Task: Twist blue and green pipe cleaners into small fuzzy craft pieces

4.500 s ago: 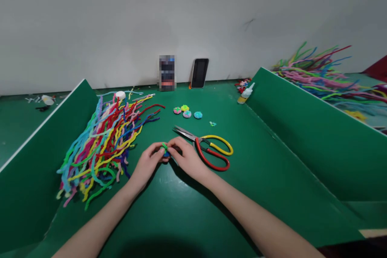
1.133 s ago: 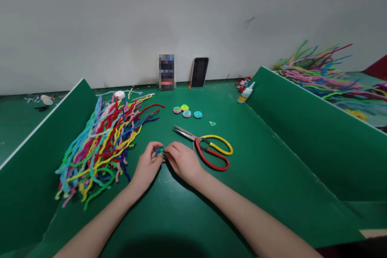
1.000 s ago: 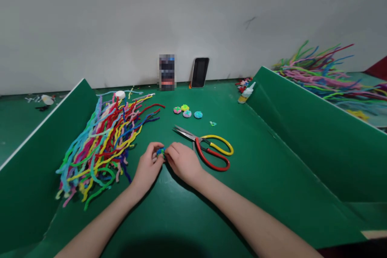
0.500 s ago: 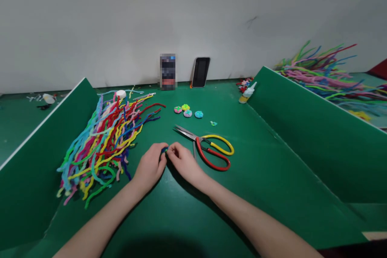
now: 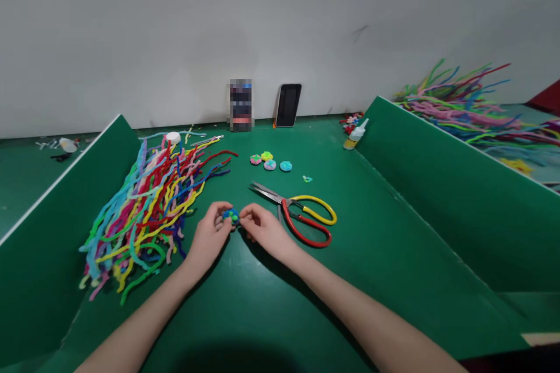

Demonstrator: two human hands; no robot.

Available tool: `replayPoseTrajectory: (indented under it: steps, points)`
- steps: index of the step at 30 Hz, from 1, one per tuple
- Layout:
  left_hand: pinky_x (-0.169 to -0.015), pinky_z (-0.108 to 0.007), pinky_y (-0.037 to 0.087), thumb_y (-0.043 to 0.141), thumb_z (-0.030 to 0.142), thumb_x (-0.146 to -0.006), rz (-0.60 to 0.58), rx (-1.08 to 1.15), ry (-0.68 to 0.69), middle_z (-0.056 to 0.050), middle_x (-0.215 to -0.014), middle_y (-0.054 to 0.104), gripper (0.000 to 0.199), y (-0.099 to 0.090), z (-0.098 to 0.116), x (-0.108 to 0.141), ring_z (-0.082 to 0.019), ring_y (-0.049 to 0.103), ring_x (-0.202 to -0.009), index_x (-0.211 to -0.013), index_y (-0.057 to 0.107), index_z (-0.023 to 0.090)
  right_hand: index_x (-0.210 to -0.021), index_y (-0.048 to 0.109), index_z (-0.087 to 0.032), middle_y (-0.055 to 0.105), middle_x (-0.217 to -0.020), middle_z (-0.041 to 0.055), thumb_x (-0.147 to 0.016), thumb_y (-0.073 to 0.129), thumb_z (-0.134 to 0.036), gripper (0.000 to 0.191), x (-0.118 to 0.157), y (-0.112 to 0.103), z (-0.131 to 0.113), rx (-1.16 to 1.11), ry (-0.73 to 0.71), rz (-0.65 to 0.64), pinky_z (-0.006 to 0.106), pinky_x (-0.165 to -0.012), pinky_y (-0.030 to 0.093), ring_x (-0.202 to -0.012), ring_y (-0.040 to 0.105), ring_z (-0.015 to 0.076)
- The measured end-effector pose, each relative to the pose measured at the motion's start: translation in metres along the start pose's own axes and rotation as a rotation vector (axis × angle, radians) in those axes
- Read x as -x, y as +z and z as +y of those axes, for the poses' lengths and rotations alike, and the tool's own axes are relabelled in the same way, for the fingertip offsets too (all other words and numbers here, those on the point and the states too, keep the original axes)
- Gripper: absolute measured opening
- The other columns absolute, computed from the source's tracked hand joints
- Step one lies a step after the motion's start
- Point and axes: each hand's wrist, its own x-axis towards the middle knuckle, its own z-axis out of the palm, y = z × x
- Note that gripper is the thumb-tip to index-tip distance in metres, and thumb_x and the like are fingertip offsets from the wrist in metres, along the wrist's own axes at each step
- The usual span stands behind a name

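Observation:
A small round piece (image 5: 230, 215), blue with a green middle, is pinched between the thumb and fingers of my left hand (image 5: 210, 236). My right hand (image 5: 265, 231) meets its right edge, fingertips pressed together; whether they grip the edge or a bit of strand is too small to tell. Scissors (image 5: 289, 201) with one yellow and one red handle lie just right of my hands. Beyond them are several finished-looking round pieces, among them a light blue one (image 5: 286, 166) and a yellow one (image 5: 266, 155).
Colourful fuzzy strands (image 5: 153, 198) are heaped at the left, inside a green divider (image 5: 65, 215). Another divider (image 5: 459, 186) runs along the right, with a glue bottle (image 5: 355, 136) near its far end. A dark-screened phone (image 5: 289, 105) leans on the wall.
My left hand has shifted slightly left and opened its hold outward, so the blue and green piece now shows its face. The camera view has moved a little.

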Motion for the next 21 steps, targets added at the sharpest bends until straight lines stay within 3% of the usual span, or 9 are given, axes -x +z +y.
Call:
replayPoseTrajectory:
  steps: [4, 11, 15, 21]
  points:
    - [-0.057, -0.023, 0.048, 0.051, 0.018, -0.059, -0.033, 0.22, -0.152, 0.004, -0.068, 0.052, 0.02, 0.001, 0.0, -0.004, -0.008, 0.055, -0.057, -0.078, 0.046, 0.016, -0.079, 0.052, -0.017, 0.054, -0.077, 0.0033, -0.074, 0.042, -0.011, 0.012, -0.001, -0.005, 0.004, 0.545, -0.36, 0.061, 0.025, -0.063, 0.039, -0.068, 0.05, 0.0128]
    - [-0.053, -0.02, 0.046, 0.049, 0.013, -0.056, -0.084, 0.215, -0.215, 0.006, -0.062, 0.051, 0.02, 0.0, 0.009, -0.002, -0.007, 0.051, -0.053, -0.075, 0.047, 0.016, -0.08, 0.055, -0.016, 0.057, -0.077, 0.0052, -0.077, 0.044, -0.012, 0.012, 0.0, -0.008, 0.001, 1.034, -0.589, -0.066, 0.023, -0.062, 0.038, -0.07, 0.052, 0.0145]
    - [-0.053, -0.02, 0.045, 0.048, 0.012, -0.056, -0.098, 0.212, -0.216, 0.006, -0.061, 0.05, 0.021, 0.001, 0.009, -0.001, -0.007, 0.051, -0.054, -0.076, 0.047, 0.016, -0.081, 0.054, -0.015, 0.057, -0.076, 0.0055, -0.076, 0.045, -0.012, 0.01, -0.001, -0.005, 0.002, 1.13, -0.604, -0.062, 0.024, -0.06, 0.038, -0.069, 0.051, 0.0149]
    - [-0.06, -0.021, 0.045, 0.048, 0.013, -0.06, 0.003, 0.099, -0.116, 0.004, -0.069, 0.049, 0.023, 0.006, 0.005, 0.003, -0.009, 0.054, -0.064, -0.082, 0.047, 0.018, -0.081, 0.053, -0.014, 0.054, -0.074, 0.0066, -0.078, 0.041, -0.013, 0.012, 0.0, -0.002, 0.001, 1.18, -0.548, -0.019, 0.024, -0.053, 0.036, -0.064, 0.05, 0.0157]
